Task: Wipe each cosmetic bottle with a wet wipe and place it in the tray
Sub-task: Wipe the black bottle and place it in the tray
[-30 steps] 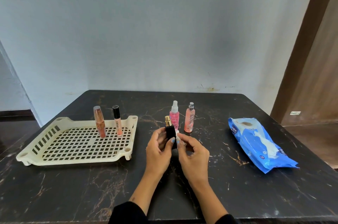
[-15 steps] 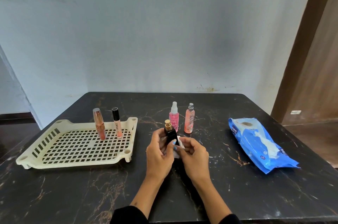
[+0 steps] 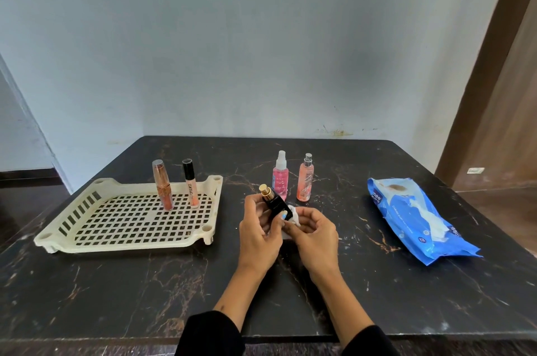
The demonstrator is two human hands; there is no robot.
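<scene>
My left hand [image 3: 260, 228] grips a small black bottle [image 3: 274, 202] with a gold top, tilted to the left, above the middle of the dark table. My right hand [image 3: 313, 232] pinches a crumpled white wet wipe [image 3: 293, 215] against the bottle's lower right side. A cream perforated tray [image 3: 128, 220] lies at the left; a copper tube [image 3: 163, 185] and a lip gloss tube [image 3: 190, 183] with a black cap stand upright in its far part. A pink spray bottle [image 3: 280, 177] and a peach spray bottle [image 3: 305, 178] stand on the table just behind my hands.
A blue wet-wipe pack [image 3: 418, 217] lies on the right side of the black marble table [image 3: 116, 291], a wipe poking from its opening. A pale wall rises behind the table and a brown door frame [image 3: 476, 94] stands at the right.
The black bottle has tilted further to the left in my left hand. The white wipe in my right hand now shows more clearly against the bottle's side.
</scene>
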